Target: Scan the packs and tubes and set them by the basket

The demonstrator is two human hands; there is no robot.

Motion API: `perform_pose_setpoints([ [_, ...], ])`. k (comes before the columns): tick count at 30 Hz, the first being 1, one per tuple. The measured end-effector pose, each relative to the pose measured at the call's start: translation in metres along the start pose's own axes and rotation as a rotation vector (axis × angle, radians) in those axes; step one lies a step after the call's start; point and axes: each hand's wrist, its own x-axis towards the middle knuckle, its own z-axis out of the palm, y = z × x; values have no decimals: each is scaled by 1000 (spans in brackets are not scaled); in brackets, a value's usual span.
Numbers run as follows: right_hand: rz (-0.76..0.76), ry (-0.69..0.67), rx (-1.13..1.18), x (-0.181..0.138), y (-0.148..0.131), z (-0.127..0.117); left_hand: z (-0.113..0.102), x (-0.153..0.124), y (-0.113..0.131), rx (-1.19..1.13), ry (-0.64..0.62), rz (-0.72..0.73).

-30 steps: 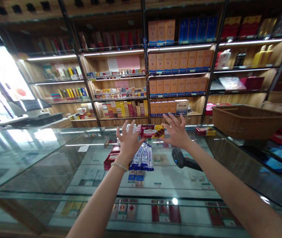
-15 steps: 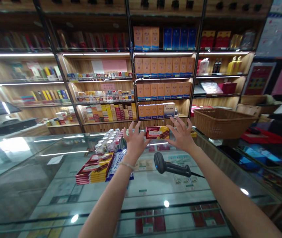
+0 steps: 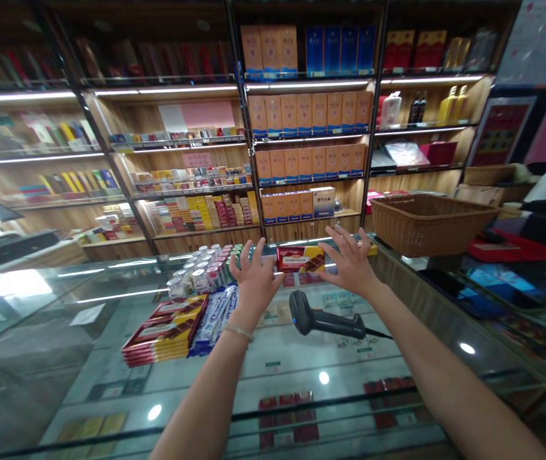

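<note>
My left hand (image 3: 255, 280) and my right hand (image 3: 350, 263) hold a red-and-yellow chocolate wafer pack (image 3: 300, 259) at its two ends. It is pinched at thumb and index, printed face toward me, while the other fingers fan upward. The pack is beyond a black barcode scanner (image 3: 328, 321) lying on the glass counter, its cable running right. Left of my left hand are stacked red-and-yellow wafer packs (image 3: 165, 329), blue-and-white packets (image 3: 213, 316) and rows of small cans or jars (image 3: 201, 271).
A brown woven basket (image 3: 431, 223) stands on the right of the glass counter (image 3: 234, 399). Behind the counter, shelves hold orange boxes (image 3: 296, 115) and many small packs. A white paper (image 3: 87, 314) lies at the left.
The view has shifted, so the counter goods and scanner appear further left. Both hands still hold the wafer pack, which is slightly lower and further left in view.
</note>
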Motion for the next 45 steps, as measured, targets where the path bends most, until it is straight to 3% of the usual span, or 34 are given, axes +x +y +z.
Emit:
perform_pose_setpoints([
  [5,-19,-10,19,1,-5,-6,-6,-2,4,-19,24,-31],
  [10,-51,-63,53,3,-14,-9,-10,-4,8,-34,26,123],
  [15,-56,-68,46,4,-21,-10,-11,-5,14,-53,3,180],
  [32,-111,50,44,20,-55,-26,-5,-7,18,-43,106,166],
  [37,-122,-27,62,19,-60,-29,0,-11,20,-46,80,173],
  [45,136,-59,161,11,-24,-29,-11,-8,13,-91,71,52],
])
